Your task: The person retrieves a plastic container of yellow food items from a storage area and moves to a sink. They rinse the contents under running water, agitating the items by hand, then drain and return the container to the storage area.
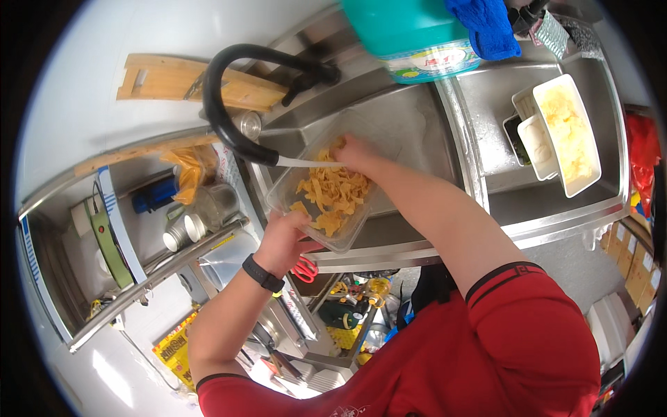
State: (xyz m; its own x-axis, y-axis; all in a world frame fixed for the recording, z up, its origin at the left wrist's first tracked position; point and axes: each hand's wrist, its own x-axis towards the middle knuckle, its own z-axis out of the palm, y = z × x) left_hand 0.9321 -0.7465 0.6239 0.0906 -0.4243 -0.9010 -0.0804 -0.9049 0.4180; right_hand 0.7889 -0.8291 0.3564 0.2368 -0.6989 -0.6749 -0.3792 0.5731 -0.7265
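My left hand (pixel 284 234) grips the near left corner of a clear plastic container (pixel 338 245), tilted over the sink basin. Inside lie yellowish-tan food strips (pixel 333 190), flat and curled, perhaps tofu skin. My right hand (pixel 357 154) reaches into the far part of the container, with a tan piece showing at its fingertips; its other fingers are partly hidden. From the black curved faucet (pixel 211 104) a water stream (pixel 307 163) runs sideways in the view, meeting the strips and my right hand.
A second basin (pixel 500 104) on the right holds white tubs (pixel 594 167), one with pale yellow shreds. Behind the sink stands a large teal jug (pixel 411 31) with a blue cloth (pixel 487 31) beside it. Red-handled scissors (pixel 305 270) hang below my left hand. A metal shelf (pixel 172 260) holds cups.
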